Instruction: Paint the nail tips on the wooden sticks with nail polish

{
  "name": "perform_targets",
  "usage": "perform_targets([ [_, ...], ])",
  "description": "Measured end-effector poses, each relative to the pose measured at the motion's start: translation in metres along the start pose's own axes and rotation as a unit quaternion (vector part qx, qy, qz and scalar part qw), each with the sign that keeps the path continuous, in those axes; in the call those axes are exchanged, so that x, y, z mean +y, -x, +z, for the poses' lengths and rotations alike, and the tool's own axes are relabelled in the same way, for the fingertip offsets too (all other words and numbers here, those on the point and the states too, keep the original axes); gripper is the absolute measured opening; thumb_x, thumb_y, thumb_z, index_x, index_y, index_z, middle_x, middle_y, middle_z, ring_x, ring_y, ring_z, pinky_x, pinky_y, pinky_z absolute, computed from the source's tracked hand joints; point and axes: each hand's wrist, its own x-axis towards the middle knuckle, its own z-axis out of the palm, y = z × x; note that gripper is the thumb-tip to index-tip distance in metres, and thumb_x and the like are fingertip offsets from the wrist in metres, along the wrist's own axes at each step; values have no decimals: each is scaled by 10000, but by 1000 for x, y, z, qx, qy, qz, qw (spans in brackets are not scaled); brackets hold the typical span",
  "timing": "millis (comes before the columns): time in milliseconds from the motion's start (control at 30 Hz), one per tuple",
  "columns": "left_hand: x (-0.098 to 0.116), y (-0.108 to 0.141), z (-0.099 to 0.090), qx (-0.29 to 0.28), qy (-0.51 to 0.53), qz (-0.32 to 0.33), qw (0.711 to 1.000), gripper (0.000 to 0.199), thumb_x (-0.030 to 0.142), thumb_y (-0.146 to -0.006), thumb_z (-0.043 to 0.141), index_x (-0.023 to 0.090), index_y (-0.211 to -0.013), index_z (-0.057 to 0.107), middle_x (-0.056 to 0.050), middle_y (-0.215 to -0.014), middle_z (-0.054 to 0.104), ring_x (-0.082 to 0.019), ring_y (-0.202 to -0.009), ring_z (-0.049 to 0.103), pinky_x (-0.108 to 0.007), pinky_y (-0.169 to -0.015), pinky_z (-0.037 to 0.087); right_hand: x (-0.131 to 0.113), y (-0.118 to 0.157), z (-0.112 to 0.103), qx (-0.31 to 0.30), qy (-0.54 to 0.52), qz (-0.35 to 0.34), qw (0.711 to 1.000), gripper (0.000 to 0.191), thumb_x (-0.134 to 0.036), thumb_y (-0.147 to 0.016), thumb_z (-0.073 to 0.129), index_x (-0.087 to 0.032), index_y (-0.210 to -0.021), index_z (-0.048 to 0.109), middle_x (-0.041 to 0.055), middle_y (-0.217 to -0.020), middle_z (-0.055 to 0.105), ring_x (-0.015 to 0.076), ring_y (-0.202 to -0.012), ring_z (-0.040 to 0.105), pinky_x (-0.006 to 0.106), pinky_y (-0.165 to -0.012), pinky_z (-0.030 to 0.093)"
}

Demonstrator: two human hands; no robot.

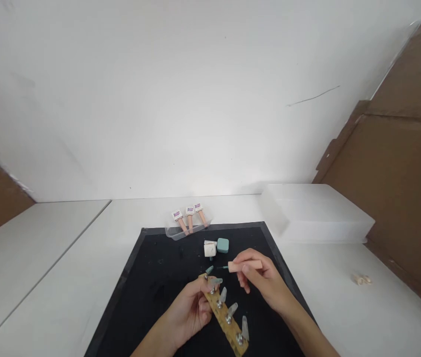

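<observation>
My left hand (194, 306) is closed round the upper end of a yellowish wooden strip (226, 321). Several clear false nails (232, 310) stand on metal studs along it. At the strip's far end one false nail (209, 270) is coloured green. My right hand (260, 277) pinches the pink handle of a nail polish brush (245, 266). The brush's dark green tip points left, a little to the right of the green nail and apart from it. Behind the hands, a green square bottle (223, 245) stands beside white square bottles (210, 249) on the black mat.
The black mat (166, 277) lies on a white table. At its back edge a clear tray (176, 235) holds three pink-handled bottles (190, 218) with white labelled ends. A translucent white box (314, 213) stands at the right, and a small beige bundle (361, 279) lies in front of it.
</observation>
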Motion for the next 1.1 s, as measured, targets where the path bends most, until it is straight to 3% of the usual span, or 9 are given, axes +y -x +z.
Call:
perform_targets([
  [100,0,0,0,5,-1,-4,1000,63,104,-575,620,100,-586,558,88,-415,359,26,-332,205,-74,-315,223,-3,-1,2,-28,-11,-8,1000,171,-361,-828,616,-196,-815,662,-17,-702,506,58,-449,439,187,-413,354],
  [200,0,0,0,13,-3,0,1000,54,96,-573,609,102,-574,556,94,-403,345,25,-332,191,-71,-313,209,-6,-2,4,-27,2,-17,1000,225,-388,-825,606,-184,-756,671,-20,-701,478,49,-425,420,185,-385,321],
  [367,1,1,3,19,-8,0,1000,57,102,-569,611,110,-562,554,96,-395,333,19,-342,188,-75,-324,225,-10,0,6,-17,77,2,997,189,-367,-831,601,-191,-863,664,-12,-697,517,83,-498,436,211,-460,362],
  [600,0,1,4,22,-18,9,1000,93,94,-533,624,129,-551,539,100,-393,316,12,-347,180,-86,-329,191,-18,-2,13,-39,175,-63,982,136,-276,-845,573,-183,-821,669,16,-721,575,148,-647,521,261,-609,412],
  [900,1,-1,5,19,-25,6,999,72,105,-549,616,128,-570,551,98,-392,314,7,-347,187,-92,-333,188,-19,-2,12,-45,237,-100,965,95,-162,-813,574,-190,-792,663,12,-693,555,148,-624,524,248,-581,411],
  [1100,2,-1,4,6,-27,6,1000,99,104,-540,618,129,-537,523,98,-384,305,9,-344,173,-97,-327,166,-19,-2,12,-40,252,-114,960,167,-66,-763,552,-191,-773,663,4,-681,551,142,-610,521,243,-569,406],
])
